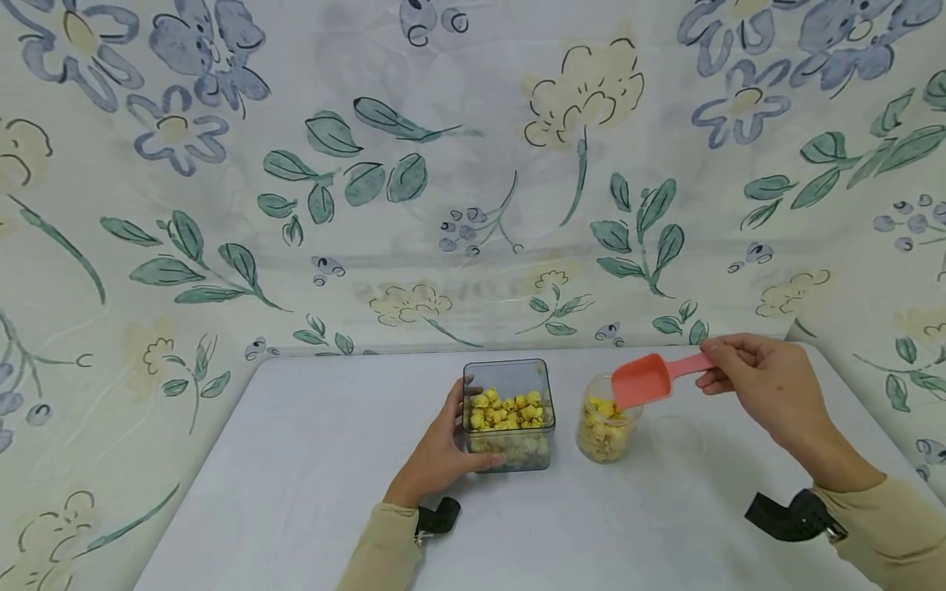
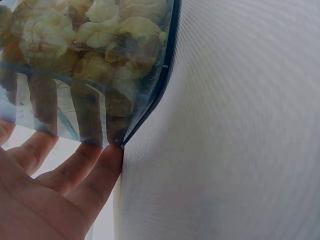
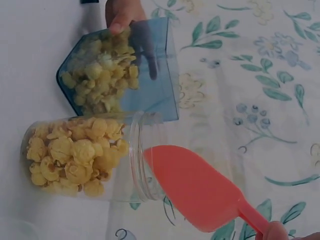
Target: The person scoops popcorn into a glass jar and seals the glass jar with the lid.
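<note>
A clear square tub (image 1: 508,414) of yellow popcorn stands mid-table. My left hand (image 1: 442,455) grips its left side, thumb at the front, fingers behind the wall (image 2: 75,125). Right of it stands a small clear jar (image 1: 606,428), more than half full of popcorn (image 3: 75,155). My right hand (image 1: 769,386) pinches the handle of a coral scoop (image 1: 641,380). The scoop's bowl (image 3: 195,187) hangs tilted just above the jar's open mouth and looks empty. The tub (image 3: 125,75) lies beyond the jar in the right wrist view.
The white table (image 1: 296,492) ends at a floral cloth backdrop (image 1: 473,164) that wraps round both sides. A faint clear round lid (image 1: 676,437) lies right of the jar. Black wrist mounts (image 1: 787,515) sit on both forearms.
</note>
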A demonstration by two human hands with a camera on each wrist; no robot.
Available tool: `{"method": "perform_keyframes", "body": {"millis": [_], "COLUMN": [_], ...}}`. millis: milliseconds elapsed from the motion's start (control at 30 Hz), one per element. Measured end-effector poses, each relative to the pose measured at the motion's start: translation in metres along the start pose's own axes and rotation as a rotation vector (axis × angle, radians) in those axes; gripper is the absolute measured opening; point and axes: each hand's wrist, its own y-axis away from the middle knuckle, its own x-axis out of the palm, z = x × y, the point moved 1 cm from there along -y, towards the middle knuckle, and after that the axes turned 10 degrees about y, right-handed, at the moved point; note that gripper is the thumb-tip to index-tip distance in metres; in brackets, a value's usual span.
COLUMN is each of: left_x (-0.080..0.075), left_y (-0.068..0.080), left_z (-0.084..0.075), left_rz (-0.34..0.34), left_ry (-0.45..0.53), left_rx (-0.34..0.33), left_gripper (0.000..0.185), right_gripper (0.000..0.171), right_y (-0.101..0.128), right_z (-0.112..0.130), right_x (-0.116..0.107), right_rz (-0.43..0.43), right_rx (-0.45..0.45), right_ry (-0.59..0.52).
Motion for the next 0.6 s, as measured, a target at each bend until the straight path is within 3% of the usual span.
{"method": "perform_keyframes", "body": {"millis": [600], "left_x": [0.0], "left_y": [0.001], "left_z": [-0.001], "left_rz": [-0.006], "left_ry": [0.004], "left_rx": [-0.018], "left_gripper": [0.128], "right_gripper": [0.047], "right_y": [0.004], "right_z": [0.013], "right_x": [0.002], "right_rz": [-0.042], "right_rx": [0.022], "right_ry": [-0.038]}}
